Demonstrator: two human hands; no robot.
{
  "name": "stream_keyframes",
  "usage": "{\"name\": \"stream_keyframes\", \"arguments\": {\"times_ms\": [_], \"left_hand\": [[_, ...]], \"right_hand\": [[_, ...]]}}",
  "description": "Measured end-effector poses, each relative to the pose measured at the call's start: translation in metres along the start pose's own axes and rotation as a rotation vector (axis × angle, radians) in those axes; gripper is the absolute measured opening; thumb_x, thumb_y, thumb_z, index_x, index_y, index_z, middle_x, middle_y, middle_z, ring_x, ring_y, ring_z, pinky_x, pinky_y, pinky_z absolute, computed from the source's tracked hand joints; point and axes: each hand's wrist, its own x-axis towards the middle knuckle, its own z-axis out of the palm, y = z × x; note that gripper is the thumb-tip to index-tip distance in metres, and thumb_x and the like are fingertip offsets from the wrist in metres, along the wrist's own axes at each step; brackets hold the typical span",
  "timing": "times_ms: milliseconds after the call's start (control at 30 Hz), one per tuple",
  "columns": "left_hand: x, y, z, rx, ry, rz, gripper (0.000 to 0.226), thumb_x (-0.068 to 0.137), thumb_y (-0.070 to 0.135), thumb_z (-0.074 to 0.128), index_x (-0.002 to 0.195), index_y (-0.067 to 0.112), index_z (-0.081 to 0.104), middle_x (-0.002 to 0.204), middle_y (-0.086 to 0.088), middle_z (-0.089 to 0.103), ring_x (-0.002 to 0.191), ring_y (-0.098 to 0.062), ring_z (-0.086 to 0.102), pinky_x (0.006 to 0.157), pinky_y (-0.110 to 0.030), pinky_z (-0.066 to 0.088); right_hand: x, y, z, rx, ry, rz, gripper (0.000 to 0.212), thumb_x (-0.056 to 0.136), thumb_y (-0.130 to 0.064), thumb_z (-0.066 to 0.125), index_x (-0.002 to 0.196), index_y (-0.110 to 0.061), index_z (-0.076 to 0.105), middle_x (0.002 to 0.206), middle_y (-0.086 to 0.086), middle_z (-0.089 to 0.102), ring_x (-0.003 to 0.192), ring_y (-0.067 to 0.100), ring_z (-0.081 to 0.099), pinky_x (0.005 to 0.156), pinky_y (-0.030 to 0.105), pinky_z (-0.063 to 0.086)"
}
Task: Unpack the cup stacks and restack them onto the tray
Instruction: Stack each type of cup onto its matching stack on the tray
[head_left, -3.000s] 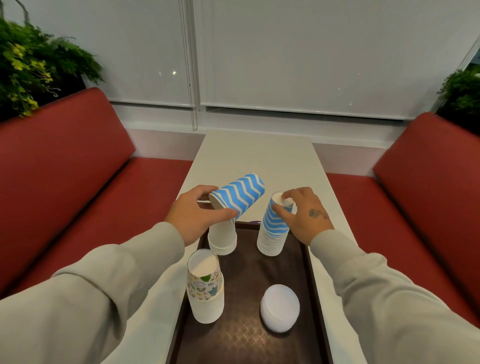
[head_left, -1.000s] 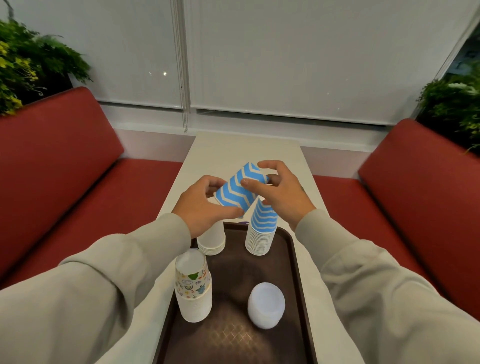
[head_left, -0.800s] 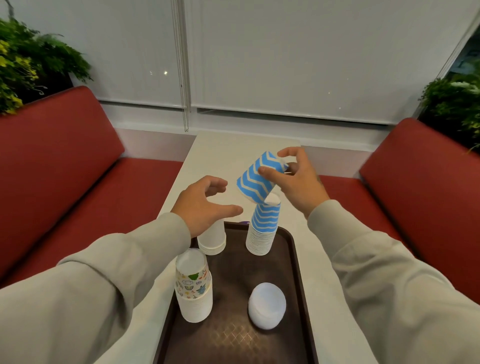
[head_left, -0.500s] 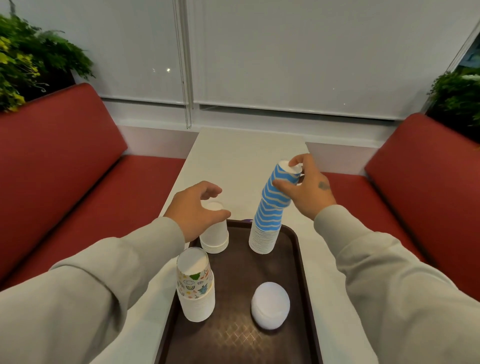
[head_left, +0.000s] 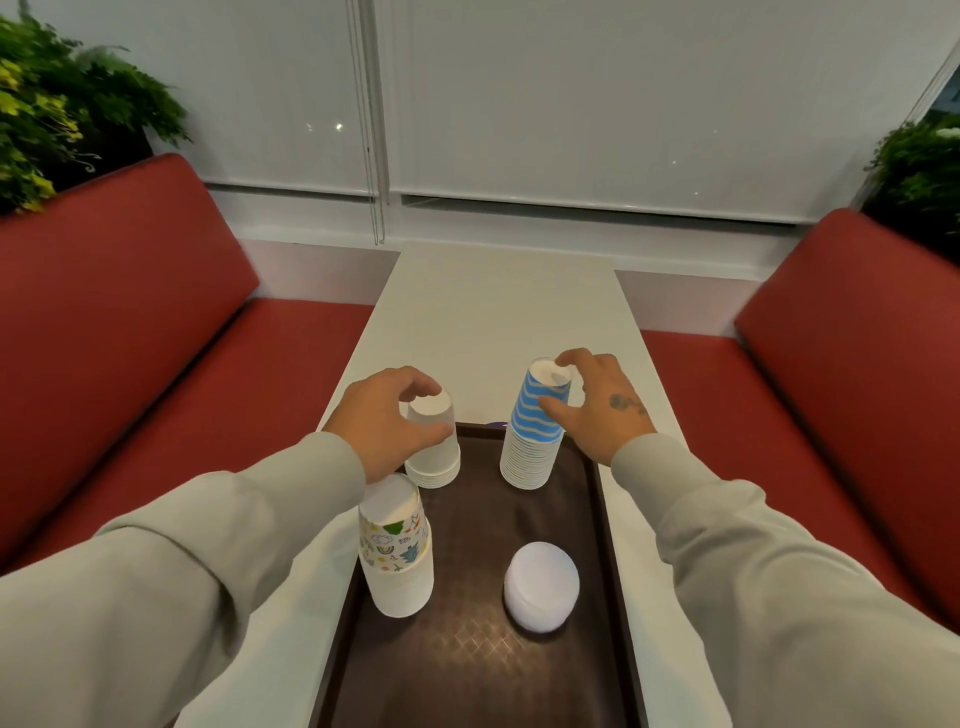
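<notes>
On the tray (head_left: 467, 525), which lies at the near end of the white surface (head_left: 493, 322), 4 stacks of inverted cups stand apart from one another, 2 at the far end and 2 at the near end.

Far row:
- The plain white stack (head_left: 435, 462) stands at the far left. The left hand (head_left: 379, 415) is curled round its top cup, thumb on the near side and fingers behind.
- The blue-striped stack (head_left: 535, 441) stands at the far right and is the tallest of the 4. The right hand (head_left: 597, 410) has its thumb against the side of the upper cups and its forefinger over the top edge. This reads as a light pinch, though the angle makes the firmness of contact hard to confirm.

Near row:
- The patterned stack (head_left: 397, 561) stands at the near left, against the tray's left rim.
- The low white stack (head_left: 542, 584) stands at the near right.
- Neither hand touches these 2 stacks.

Progress assessment: restacking appears close to complete. No loose cup or wrapper shows on the surface beyond the tray. Remaining work is judged to be seating the top cups of the 2 far stacks and letting go of both. The blue-striped stack leans slightly, so it may need straightening first.
</notes>
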Motion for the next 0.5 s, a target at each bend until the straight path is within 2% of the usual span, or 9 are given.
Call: {"name": "stream_keyframes", "arguments": {"times_ms": [167,300,433,500], "left_hand": [[-0.018,0.018,-0.022,0.018,0.033,0.046,0.039,0.081,0.037,0.079,0.117,0.03,0.064,0.119,0.01,0.064,0.113,-0.008,0.058,0.096,-0.029,0.047],[-0.046,0.037,-0.043,0.049,0.043,0.115,0.04,0.081,0.036,0.079,0.118,0.029,0.064,0.119,0.01,0.065,0.114,-0.01,0.058,0.102,-0.035,0.048],[-0.084,0.054,-0.066,0.066,0.076,0.184,0.042,0.082,0.036,0.079,0.12,0.028,0.064,0.119,0.011,0.064,0.11,-0.006,0.058,0.094,-0.024,0.045],[-0.107,0.061,-0.077,0.058,0.096,0.2,0.042,0.082,0.036,0.079,0.121,0.027,0.063,0.118,0.01,0.064,0.108,-0.006,0.058,0.092,-0.022,0.045]], "right_hand": [[-0.022,-0.022,-0.019,-0.002,-0.019,-0.063,0.041,0.094,-0.033,0.066,0.13,-0.025,0.049,0.137,0.003,0.047,0.116,0.025,0.056,0.091,0.034,0.051],[-0.055,-0.051,-0.04,0.003,-0.065,-0.126,0.047,0.092,-0.037,0.067,0.133,-0.027,0.047,0.13,0.001,0.052,0.112,0.023,0.058,0.095,0.04,0.052],[-0.098,-0.088,-0.063,-0.006,-0.108,-0.202,0.052,0.091,-0.042,0.068,0.135,-0.028,0.046,0.126,-0.001,0.055,0.108,0.022,0.06,0.094,0.039,0.051],[-0.125,-0.104,-0.073,-0.011,-0.112,-0.227,0.05,0.09,-0.045,0.069,0.132,-0.03,0.047,0.122,-0.003,0.056,0.105,0.021,0.061,0.093,0.038,0.052]]}}
